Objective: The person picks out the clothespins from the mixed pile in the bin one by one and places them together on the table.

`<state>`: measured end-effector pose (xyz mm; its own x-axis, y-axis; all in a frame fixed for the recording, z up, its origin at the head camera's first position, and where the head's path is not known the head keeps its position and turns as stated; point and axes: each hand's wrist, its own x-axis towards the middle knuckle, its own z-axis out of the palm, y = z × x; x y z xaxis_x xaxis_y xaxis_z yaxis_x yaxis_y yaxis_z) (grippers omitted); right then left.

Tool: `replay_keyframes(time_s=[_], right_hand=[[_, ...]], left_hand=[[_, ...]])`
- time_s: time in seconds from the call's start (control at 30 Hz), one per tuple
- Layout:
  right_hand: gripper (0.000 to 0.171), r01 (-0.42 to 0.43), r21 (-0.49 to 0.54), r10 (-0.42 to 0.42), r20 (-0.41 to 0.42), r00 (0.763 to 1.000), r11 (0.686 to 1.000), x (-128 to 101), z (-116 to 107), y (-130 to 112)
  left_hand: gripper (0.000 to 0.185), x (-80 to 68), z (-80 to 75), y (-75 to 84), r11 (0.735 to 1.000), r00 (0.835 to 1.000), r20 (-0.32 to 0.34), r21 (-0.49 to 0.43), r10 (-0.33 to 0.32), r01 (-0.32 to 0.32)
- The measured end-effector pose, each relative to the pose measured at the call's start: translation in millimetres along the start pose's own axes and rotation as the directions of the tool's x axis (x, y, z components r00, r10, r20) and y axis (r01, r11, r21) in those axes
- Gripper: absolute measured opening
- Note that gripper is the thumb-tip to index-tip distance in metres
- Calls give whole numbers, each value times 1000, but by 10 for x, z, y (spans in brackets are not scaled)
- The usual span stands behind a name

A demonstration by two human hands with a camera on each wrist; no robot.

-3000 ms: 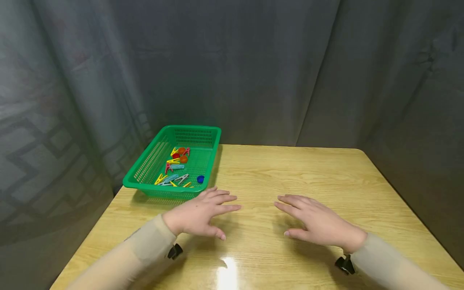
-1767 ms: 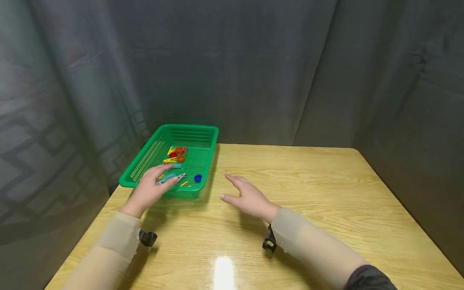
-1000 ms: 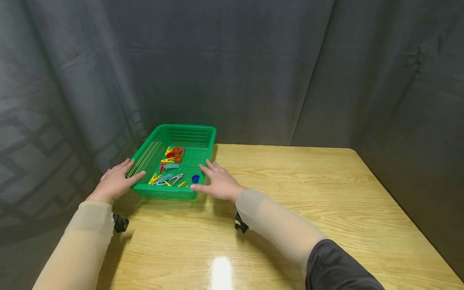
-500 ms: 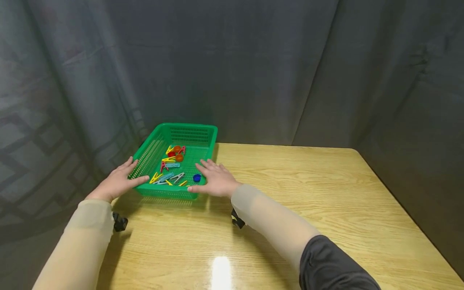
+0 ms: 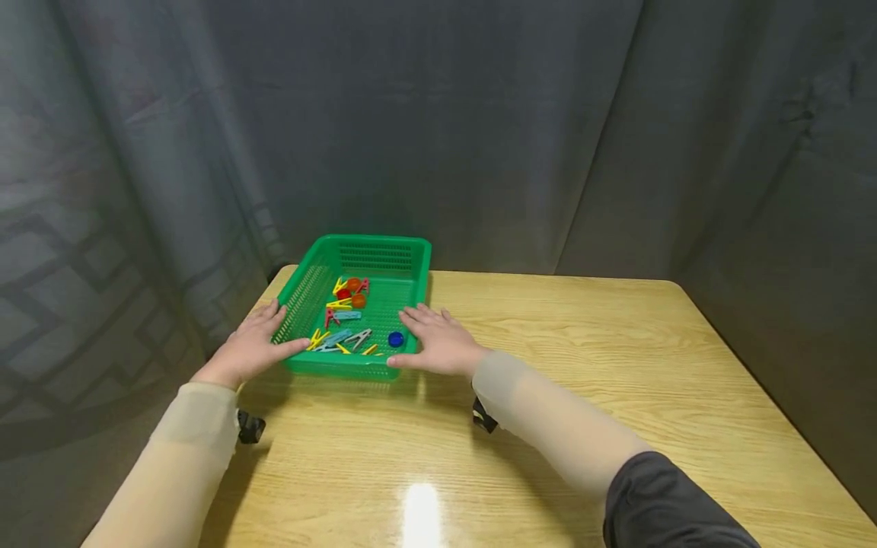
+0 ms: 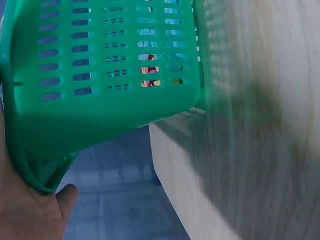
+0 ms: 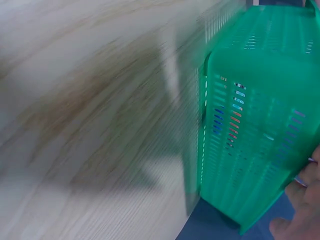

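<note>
1. Green basket (image 5: 310,288): thin perforated plastic, looks light and stiff enough to move as one piece. The walls will likely flex if squeezed hard.
2. It sits at the far left corner of the table (image 5: 582,380), close to the left edge. The glossy wood top probably lets it slide easily.
3. Contents: loose clothespins (image 5: 342,339) in yellow, grey and red, a blue cap (image 5: 395,339) and orange round pieces (image 5: 356,293). All small and unsecured, so they will likely shift or rattle on any tilt or quick stop.
4. Best hold, in my judgement: both long sides at the rim, near the front corners, kept level. The rim lip gives the fingers an edge, and the slotted walls add grip.
5. Left hand (image 5: 250,352): fingers fairly straight along the outside of the left wall, thumb at the near-left corner. The left wrist view shows the palm (image 6: 22,210) against the rim. It presses; it does not wrap.
6. Right hand (image 5: 438,346): fingers spread and straight against the right wall, thumb along the near front edge. Fingertips (image 7: 300,215) show at the rim in the right wrist view.
7. So the hands are apart, one flat on each side, bracketing the basket without a closed grip. Both wrist views are blurred, so finer contact detail cannot be told.
</note>
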<state>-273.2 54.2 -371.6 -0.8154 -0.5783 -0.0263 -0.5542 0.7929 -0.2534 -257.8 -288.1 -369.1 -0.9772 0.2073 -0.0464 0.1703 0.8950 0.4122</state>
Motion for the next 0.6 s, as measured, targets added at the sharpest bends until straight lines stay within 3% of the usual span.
replay_keyframes(time_s=[0.33, 0.6], right_hand=[[100, -1, 1, 1, -12, 1000, 1000, -267, -26, 204], [100, 4, 20, -3, -52, 999, 1000, -598, -81, 452]], left_hand=[[104, 31, 151, 232, 996, 998, -26, 72, 58, -56], [110, 30, 299, 542, 994, 994, 6, 26, 109, -109]])
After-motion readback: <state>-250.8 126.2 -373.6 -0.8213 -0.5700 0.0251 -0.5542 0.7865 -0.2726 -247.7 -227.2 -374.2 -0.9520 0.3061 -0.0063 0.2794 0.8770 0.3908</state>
